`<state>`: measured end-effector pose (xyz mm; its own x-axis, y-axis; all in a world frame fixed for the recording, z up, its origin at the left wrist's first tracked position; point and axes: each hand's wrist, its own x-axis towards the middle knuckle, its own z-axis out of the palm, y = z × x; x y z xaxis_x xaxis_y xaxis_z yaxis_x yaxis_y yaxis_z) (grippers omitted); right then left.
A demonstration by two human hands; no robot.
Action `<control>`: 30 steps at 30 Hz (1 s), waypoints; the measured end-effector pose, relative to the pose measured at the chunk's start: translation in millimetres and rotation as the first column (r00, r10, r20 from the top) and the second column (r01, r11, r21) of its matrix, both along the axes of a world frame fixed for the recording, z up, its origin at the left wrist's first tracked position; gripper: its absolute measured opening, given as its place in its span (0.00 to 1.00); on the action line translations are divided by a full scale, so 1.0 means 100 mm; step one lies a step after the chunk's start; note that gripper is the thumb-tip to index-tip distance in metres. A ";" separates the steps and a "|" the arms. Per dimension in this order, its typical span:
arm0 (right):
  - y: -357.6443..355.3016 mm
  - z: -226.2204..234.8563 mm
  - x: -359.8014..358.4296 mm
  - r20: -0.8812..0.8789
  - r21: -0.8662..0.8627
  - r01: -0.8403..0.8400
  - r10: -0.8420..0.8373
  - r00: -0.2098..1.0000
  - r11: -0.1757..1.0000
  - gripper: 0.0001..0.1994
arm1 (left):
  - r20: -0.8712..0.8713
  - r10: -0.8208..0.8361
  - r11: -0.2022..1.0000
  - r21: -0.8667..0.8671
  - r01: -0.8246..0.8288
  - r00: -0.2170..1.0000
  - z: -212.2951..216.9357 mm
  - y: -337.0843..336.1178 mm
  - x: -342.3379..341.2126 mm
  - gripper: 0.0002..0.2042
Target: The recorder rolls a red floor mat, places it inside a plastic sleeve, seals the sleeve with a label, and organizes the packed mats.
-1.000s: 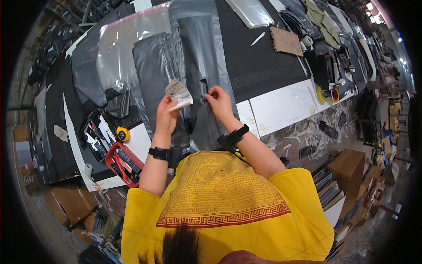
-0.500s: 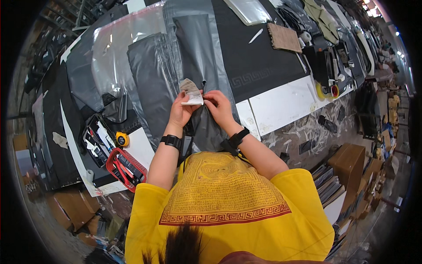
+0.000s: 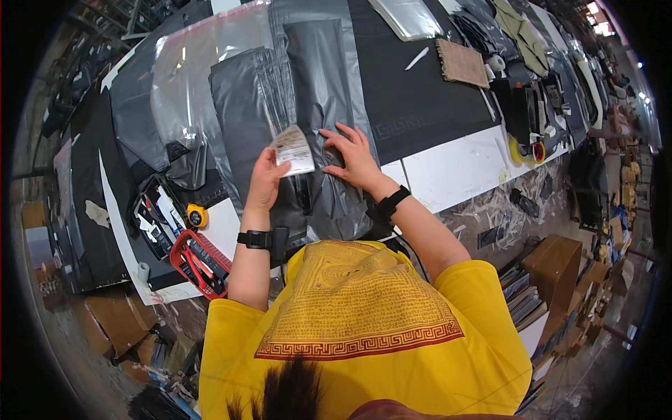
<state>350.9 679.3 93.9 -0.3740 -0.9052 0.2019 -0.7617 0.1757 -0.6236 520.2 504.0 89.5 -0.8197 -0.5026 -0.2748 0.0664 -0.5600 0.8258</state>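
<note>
My left hand [image 3: 266,178] holds a small stack of white labels [image 3: 294,149] just above a long grey plastic bag [image 3: 318,105] lying on the table. My right hand [image 3: 353,155] lies flat with fingers spread on that bag, right beside the labels. Both wrists wear black bands. A second darker grey bag [image 3: 241,119] lies to the left of the first one, partly under my left hand.
A red tool tray [image 3: 199,262], a yellow tape measure [image 3: 197,216] and assorted small tools sit at the table's left front. Clear plastic sheeting [image 3: 189,77] lies at the back left. A brown woven piece [image 3: 462,63], tape rolls [image 3: 525,150] and cardboard boxes [image 3: 553,262] are to the right.
My left hand brought the labels from the left toward the middle, met my right hand there, and now my right hand has dropped flat onto the bag.
</note>
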 end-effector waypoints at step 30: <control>0.04 -0.27 -0.23 0.330 0.020 -0.115 0.102 0.939 0.993 0.66 | 0.226 0.115 0.611 -0.784 0.110 0.967 -0.44 0.44 -0.48 0.32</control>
<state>328.3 683.5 66.8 -0.3130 -0.9485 0.0492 -0.5321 0.1322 -0.8363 472.4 547.8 45.0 -0.7858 -0.6164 0.0498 -0.1858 0.3122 0.9317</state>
